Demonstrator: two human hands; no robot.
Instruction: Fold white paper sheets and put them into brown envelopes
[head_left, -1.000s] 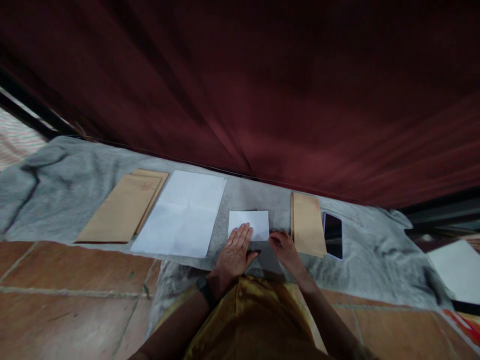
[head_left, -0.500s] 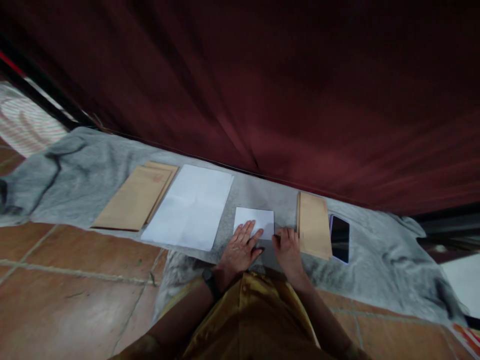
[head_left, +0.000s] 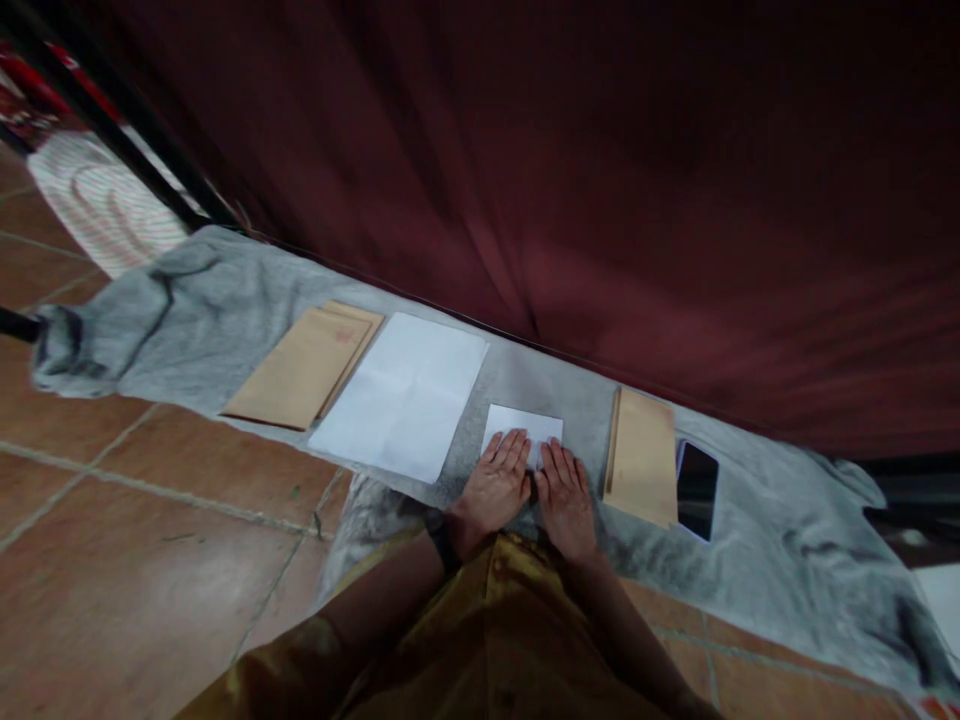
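Observation:
A small folded white paper (head_left: 525, 420) lies on a grey cloth (head_left: 210, 310) spread over the tiled floor. My left hand (head_left: 497, 482) rests flat on the paper's near left part, fingers stretched out together. Beside it, my right hand (head_left: 564, 490) lies flat on the near right part, fingers also extended. The two hands sit side by side, nearly touching. The near edge of the paper is hidden under them.
A larger creased white sheet (head_left: 405, 395) and a stack of brown envelopes (head_left: 304, 365) lie to the left. Another brown envelope stack (head_left: 643, 455) and a dark phone (head_left: 697, 490) lie to the right. A dark red curtain (head_left: 562, 170) hangs behind.
My right hand has moved left from the paper's right edge onto the paper, beside the left hand. The view has swung, shifting everything slightly right and up.

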